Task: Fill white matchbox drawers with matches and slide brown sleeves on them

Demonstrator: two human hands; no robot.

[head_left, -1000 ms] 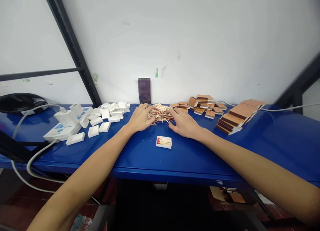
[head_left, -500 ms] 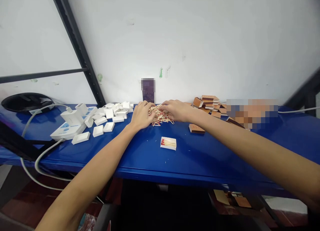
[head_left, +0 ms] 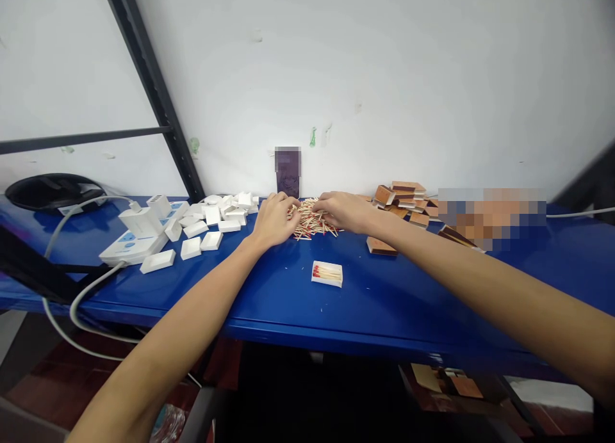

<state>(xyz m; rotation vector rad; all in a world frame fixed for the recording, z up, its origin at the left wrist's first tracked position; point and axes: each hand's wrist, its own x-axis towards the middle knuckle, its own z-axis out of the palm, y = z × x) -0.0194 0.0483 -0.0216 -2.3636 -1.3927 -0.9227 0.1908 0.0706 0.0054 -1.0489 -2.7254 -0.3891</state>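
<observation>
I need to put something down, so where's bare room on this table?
Bare blue table lies between the left forearm and the tray of matches, and between that tray and the front edge, apart from specks. It's crowded farther back: the match pile between left hand and right hand, white trays left, brown boxes right.

no readable text, no legible numbers

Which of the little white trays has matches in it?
The lone tray in front of the match pile, apart from the others. Red-headed matches lie inside; none show in the white trays grouped at left.
</observation>
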